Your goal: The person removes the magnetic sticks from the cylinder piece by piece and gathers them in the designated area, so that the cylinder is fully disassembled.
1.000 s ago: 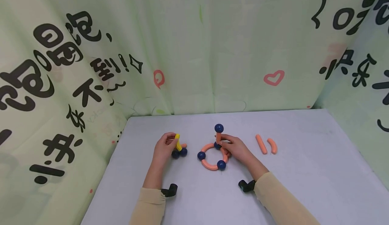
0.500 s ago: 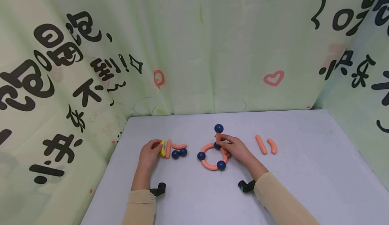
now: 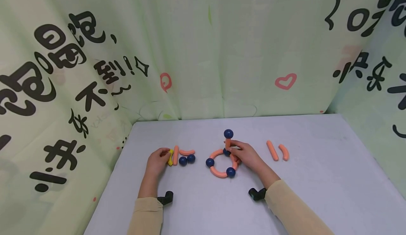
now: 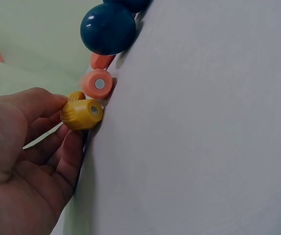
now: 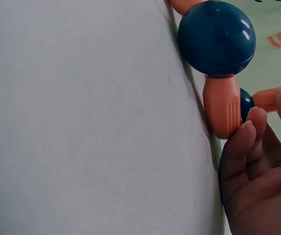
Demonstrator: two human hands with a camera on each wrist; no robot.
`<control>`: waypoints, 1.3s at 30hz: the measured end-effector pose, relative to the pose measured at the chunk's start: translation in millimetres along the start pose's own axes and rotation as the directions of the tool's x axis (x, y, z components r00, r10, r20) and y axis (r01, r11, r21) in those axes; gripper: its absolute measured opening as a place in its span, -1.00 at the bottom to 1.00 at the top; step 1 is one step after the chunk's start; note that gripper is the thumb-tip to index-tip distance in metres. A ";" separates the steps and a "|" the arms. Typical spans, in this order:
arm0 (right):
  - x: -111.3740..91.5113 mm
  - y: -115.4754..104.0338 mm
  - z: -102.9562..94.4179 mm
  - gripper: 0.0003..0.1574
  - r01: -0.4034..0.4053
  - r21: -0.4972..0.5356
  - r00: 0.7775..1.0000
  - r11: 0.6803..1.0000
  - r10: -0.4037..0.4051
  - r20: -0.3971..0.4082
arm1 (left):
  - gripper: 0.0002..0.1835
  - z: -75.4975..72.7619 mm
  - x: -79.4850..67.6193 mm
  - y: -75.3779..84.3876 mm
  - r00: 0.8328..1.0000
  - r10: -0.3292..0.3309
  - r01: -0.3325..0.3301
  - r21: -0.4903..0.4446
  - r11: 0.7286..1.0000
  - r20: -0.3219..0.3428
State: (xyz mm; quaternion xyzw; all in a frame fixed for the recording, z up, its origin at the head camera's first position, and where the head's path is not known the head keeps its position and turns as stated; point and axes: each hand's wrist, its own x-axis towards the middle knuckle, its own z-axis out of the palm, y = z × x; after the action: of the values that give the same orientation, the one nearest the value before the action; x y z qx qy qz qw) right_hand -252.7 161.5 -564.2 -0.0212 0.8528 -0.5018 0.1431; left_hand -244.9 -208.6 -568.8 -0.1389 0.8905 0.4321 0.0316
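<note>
Between thumb and fingers, my left hand [image 3: 157, 161] pinches a curved yellow magnetic rod [image 3: 171, 157] at the tabletop; a metal disc shows in its end [image 4: 94, 110] in the left wrist view. Right beside it lies a straight orange rod [image 3: 176, 155]. A curved orange rod [image 3: 187, 153] and two blue balls [image 3: 183, 161] sit just beyond that. My right hand [image 3: 245, 154] grips a straight orange rod [image 3: 228, 143] topped by a blue ball [image 3: 228, 134]. That rod joins a ring of curved orange rods [image 3: 218, 173] and blue balls [image 5: 217, 39], partly hidden by my fingers.
To the right of the ring, a straight orange rod [image 3: 272, 150] and a curved one [image 3: 284, 152] lie apart on the white table [image 3: 317, 178]. A printed curtain [image 3: 196, 51] hangs behind the table and along both sides.
My left hand has carried the yellow rod leftward and down from above the blue balls to beside the straight orange rod, then shifted slightly. My right hand and the ring have stayed put.
</note>
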 end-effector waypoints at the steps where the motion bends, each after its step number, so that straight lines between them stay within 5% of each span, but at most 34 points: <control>1: -0.1 -0.3 0.1 -0.39 0.000 0.001 1.000 1.000 0.000 0.000 | -0.67 0.3 0.1 0.4 1.000 -0.001 0.001 0.004 1.000 0.000; 23: 0.7 -0.7 0.3 -0.39 0.011 0.000 1.000 1.000 -0.011 -0.004 | -0.66 3.8 0.9 5.0 0.999 0.040 -0.039 0.056 0.998 -0.023; 39: -1.2 -2.5 0.0 -0.43 0.003 0.003 1.000 1.000 -0.003 -0.009 | -0.62 13.2 -19.2 74.2 0.980 0.198 -0.198 0.042 0.979 0.007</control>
State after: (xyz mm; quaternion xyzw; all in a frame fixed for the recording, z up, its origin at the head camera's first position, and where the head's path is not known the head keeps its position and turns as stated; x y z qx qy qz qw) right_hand -251.8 160.5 -561.9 -0.0198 0.8528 -0.5032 0.1384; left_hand -247.7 -150.5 -517.2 -0.0484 0.9089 0.4141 -0.0075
